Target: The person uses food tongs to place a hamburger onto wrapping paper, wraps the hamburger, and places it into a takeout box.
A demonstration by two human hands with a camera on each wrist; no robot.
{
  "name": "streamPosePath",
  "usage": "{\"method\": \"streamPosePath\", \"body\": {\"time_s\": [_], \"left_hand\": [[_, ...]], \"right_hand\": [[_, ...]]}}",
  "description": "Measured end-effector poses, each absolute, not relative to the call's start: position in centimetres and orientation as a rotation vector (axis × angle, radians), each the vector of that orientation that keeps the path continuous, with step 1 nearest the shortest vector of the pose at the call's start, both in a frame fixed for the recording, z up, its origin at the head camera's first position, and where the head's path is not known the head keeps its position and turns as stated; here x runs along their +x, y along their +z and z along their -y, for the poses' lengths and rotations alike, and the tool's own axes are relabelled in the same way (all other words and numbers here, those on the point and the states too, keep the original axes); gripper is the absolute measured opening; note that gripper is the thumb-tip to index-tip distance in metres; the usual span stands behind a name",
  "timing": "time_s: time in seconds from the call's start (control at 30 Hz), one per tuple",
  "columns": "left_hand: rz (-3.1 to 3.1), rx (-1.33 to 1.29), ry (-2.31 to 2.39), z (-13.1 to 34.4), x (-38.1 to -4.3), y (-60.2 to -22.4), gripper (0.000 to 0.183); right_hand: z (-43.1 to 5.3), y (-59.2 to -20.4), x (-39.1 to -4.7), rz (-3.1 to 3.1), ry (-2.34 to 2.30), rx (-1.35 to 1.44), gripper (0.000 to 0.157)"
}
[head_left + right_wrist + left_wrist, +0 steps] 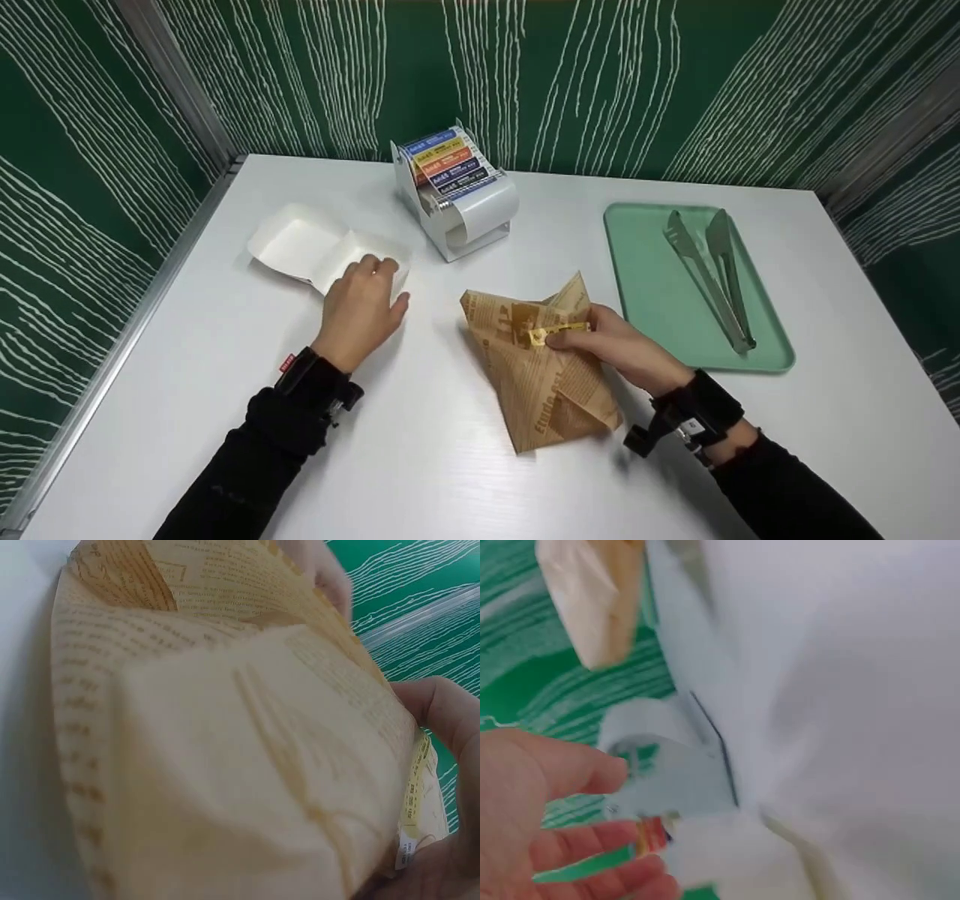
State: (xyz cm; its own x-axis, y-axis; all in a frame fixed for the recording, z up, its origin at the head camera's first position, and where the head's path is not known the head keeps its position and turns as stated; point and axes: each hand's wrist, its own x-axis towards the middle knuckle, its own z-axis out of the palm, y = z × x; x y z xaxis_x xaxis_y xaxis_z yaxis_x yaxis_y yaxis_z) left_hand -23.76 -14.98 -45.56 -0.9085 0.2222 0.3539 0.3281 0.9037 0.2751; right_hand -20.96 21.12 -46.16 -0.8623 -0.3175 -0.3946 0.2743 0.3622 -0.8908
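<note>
My right hand (630,349) grips the upper right edge of a parcel wrapped in brown newsprint-patterned paper (540,375). The thumb lies by a yellow label (555,332) on its folds; what the paper wraps is hidden. In the right wrist view the paper parcel (225,765) fills most of the picture, with fingers at its right side. My left hand (360,311) is over the near right part of an opened white clamshell box (296,244). In the left wrist view its fingers (585,844) are loosely bent, with nothing seen between them; whether they touch the box cannot be told.
A white label dispenser (480,210) with several coloured label rolls stands at the back of the white table (420,465). To the right, metal tongs (709,277) lie on a green tray (637,300). Green walls (555,82) with white streaks enclose the table.
</note>
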Motion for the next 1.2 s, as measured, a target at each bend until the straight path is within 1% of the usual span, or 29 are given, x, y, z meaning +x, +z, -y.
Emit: {"method": "streamPosePath", "body": {"time_s": [0.07,0.1,0.2,0.27,0.4,0.5,0.67,0.8,0.93,1.1,1.2], "left_hand": [[2.800,-0.343,-0.435,15.8,-23.7,-45.9,0.013],[2.821,-0.325,-0.428,16.1,-23.6,-46.1,0.009],[2.856,-0.349,-0.405,16.7,-22.4,-46.2,0.028],[2.885,-0.406,-0.392,16.7,-21.2,-46.0,0.032],[2.961,-0.555,-0.419,16.2,-18.1,-45.6,0.031],[2.952,-0.683,-0.446,15.3,-15.5,-45.5,0.026],[2.826,-0.985,-0.450,13.1,-11.6,-45.7,0.023],[2.765,-1.219,-0.389,11.2,-9.7,-45.6,0.019],[2.705,-1.352,-0.304,9.1,-9.6,-45.7,0.018],[2.632,-1.403,-0.301,6.8,-11.6,-46.4,0.018],[2.581,-1.440,-0.331,6.2,-12.7,-46.5,0.015]], "right_hand": [[-21.4,-46.0,-20.9,-2.118,-1.540,-0.022,0.058],[-21.5,-46.0,-20.8,-2.116,-1.555,-0.013,0.058],[-21.7,-45.7,-20.8,-2.098,-1.636,-0.002,0.055],[-21.9,-45.4,-20.9,-2.078,-1.709,-0.024,0.052],[-22.7,-44.6,-21.1,-2.029,-1.828,-0.039,0.047],[-23.5,-43.7,-21.1,-2.037,-1.878,-0.023,0.045],[-24.6,-42.0,-21.2,-2.043,-2.017,-0.026,0.041],[-25.4,-41.1,-21.4,-2.024,-2.089,-0.016,0.039],[-25.8,-40.8,-21.5,-2.013,-2.157,-0.035,0.041],[-25.9,-40.9,-21.5,-1.979,-2.262,-0.033,0.040],[-25.7,-41.0,-21.3,-1.939,-2.336,-0.011,0.037]]}}
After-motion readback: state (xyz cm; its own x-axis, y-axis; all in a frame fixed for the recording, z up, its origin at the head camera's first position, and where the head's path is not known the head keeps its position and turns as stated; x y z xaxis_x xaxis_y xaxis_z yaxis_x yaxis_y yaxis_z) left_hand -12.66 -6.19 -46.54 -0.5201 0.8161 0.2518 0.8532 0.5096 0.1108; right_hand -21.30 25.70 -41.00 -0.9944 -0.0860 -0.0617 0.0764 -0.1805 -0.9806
